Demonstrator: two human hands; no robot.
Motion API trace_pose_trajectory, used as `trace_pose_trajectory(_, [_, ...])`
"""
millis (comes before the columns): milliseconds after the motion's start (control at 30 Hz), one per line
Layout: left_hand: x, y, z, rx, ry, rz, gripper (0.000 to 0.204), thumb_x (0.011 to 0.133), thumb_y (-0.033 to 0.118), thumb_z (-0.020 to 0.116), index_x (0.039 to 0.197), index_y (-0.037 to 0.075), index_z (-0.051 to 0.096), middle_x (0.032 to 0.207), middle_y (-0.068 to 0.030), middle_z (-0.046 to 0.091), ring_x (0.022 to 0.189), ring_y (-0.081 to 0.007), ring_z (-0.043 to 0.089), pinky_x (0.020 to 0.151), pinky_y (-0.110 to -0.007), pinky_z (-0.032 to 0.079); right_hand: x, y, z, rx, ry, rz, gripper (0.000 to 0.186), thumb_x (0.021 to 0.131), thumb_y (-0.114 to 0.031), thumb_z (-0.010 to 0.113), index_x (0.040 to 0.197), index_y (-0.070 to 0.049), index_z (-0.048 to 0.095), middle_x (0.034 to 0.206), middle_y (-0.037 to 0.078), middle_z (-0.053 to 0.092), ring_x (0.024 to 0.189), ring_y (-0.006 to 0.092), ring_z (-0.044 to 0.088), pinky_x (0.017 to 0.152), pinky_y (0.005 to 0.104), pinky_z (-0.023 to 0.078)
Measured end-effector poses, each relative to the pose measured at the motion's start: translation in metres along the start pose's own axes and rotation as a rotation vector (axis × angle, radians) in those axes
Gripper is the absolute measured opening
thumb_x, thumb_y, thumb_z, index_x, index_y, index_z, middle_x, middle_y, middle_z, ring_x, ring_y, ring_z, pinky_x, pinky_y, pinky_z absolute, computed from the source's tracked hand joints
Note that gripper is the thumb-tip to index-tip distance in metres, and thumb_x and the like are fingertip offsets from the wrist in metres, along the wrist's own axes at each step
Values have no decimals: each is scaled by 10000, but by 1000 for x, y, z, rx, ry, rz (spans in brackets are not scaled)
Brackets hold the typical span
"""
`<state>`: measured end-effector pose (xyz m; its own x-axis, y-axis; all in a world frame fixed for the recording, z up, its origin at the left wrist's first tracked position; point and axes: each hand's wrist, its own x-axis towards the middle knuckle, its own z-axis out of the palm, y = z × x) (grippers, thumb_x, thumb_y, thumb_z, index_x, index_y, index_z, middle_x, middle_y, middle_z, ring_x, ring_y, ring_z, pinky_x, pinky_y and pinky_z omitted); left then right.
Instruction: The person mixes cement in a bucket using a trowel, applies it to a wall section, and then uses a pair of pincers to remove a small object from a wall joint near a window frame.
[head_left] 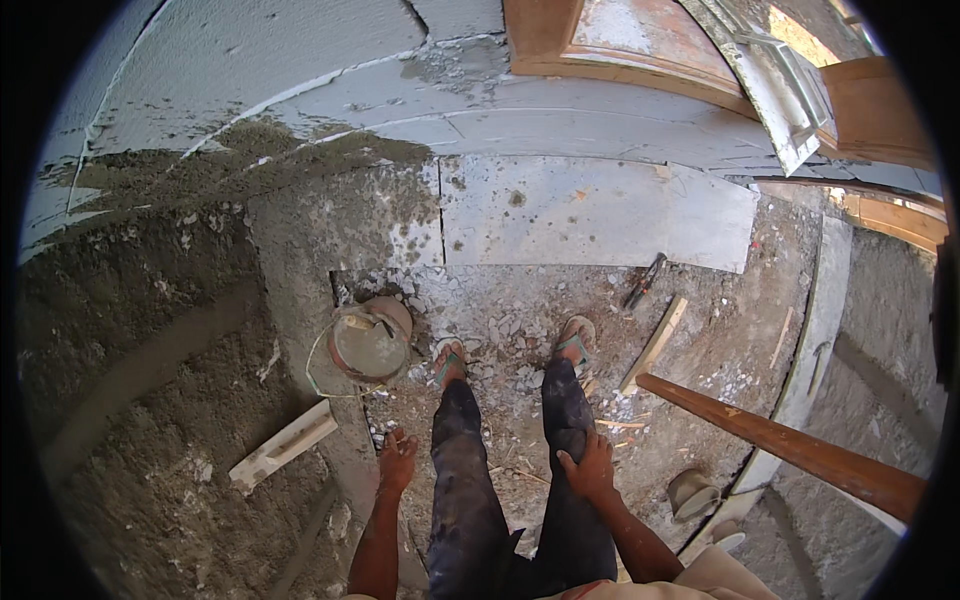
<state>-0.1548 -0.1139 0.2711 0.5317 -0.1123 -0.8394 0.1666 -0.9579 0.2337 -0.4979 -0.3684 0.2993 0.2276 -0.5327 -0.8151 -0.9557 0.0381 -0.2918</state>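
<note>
My left hand (pixel 397 460) hangs beside my left leg, fingers loosely bent and a little apart, with nothing visible in it. On my right thigh, at about the knee, rests my right hand (pixel 591 466), its thumb spread away from the fingers. Ahead of my left hand stands a bucket (pixel 369 352) with grey wet mix in it and a thin wire handle; a small tool lies across its rim. A plastering float (pixel 283 447) lies to the left on the grey mortar surface.
A pale board (pixel 595 213) lies along the block wall (pixel 300 60). On the rubble floor are a dark-handled tool (pixel 645 281) and a wood strip (pixel 655 345). A brown pole (pixel 780 440) slants in from the right, near a small pail (pixel 692 495). A metal straightedge (pixel 770 90) leans at upper right.
</note>
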Motion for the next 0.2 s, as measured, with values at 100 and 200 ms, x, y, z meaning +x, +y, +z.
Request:
trace_pose_trajectory(100, [60, -69, -26, -35, 362, 42, 805, 962, 343, 714, 1542, -58, 325, 1541, -271, 407, 1318, -384, 550, 1084, -435, 480, -6, -11, 18, -54, 10, -11, 875, 874, -434, 754, 1493, 58, 379, 1362, 327, 502, 1246, 521, 484, 1061, 588, 426])
trace_pose_trajectory(200, [133, -129, -71, 212, 551, -147, 1035, 927, 419, 747, 1613, -35, 117, 1612, -289, 316, 1497, -431, 318, 1241, -450, 296, -17, -25, 43, -79, 37, 3, 831, 878, -391, 748, 1508, 5, 378, 1387, 286, 492, 1242, 479, 487, 1100, 563, 391])
